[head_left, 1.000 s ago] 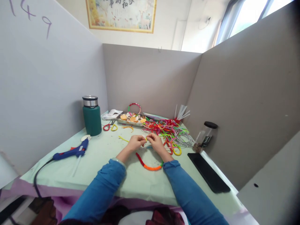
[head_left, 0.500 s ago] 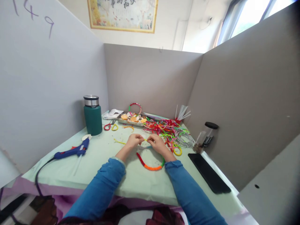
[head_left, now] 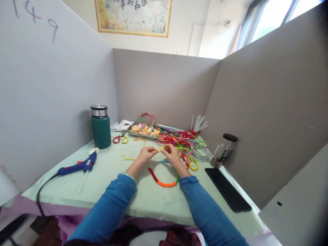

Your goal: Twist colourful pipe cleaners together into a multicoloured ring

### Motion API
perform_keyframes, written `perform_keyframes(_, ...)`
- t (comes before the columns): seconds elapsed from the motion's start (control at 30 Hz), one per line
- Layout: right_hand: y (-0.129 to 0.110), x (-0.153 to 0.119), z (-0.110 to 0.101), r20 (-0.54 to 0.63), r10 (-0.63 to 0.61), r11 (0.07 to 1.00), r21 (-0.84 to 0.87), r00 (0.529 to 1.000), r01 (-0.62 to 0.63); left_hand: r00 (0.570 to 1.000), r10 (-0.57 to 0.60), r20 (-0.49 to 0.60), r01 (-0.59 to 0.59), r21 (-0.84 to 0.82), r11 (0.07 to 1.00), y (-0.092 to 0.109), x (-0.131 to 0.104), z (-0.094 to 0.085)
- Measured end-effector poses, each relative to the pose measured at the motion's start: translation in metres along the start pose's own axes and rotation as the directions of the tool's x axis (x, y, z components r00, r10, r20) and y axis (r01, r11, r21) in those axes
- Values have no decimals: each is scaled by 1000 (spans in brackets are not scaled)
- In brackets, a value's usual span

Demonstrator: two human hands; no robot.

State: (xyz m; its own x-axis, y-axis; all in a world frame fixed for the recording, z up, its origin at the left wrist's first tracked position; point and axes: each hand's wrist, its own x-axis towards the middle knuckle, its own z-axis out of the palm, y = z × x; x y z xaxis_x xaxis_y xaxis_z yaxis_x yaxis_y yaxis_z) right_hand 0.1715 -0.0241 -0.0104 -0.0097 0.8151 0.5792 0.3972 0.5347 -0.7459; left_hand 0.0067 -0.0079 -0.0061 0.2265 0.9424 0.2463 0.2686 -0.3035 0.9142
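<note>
A yellow pipe cleaner point(head_left: 161, 148) stretches between my two hands above the table. My left hand point(head_left: 146, 154) is closed, thumb and fingertips pinching one part of it. Close beside it, my right hand point(head_left: 172, 154) pinches the other part. Another yellow length point(head_left: 128, 158) shows left of my left hand; whether it is the same piece I cannot tell. Below the hands lies a curved band point(head_left: 166, 185) wrapped in red, orange and green, with a light blue stretch at the top. My right wrist hides part of its right side.
A blue glue gun point(head_left: 78, 167) and a green bottle point(head_left: 100, 128) are on the left. Behind are scissors point(head_left: 124, 139), a tray of shells point(head_left: 146, 130) and heaped pipe cleaners point(head_left: 183, 138). A black phone point(head_left: 228, 189) and a clear jar point(head_left: 227, 148) are at right.
More of the yellow pipe cleaner now shows between my fingertips, slanting up toward my right hand, which has turned and risen slightly. The band stays on the table.
</note>
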Motion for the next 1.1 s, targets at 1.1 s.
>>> perform_keyframes(1.1,3,5,1,209,340,723,566,917,-397,984,170,-44,-146,336,930,-9,0,6)
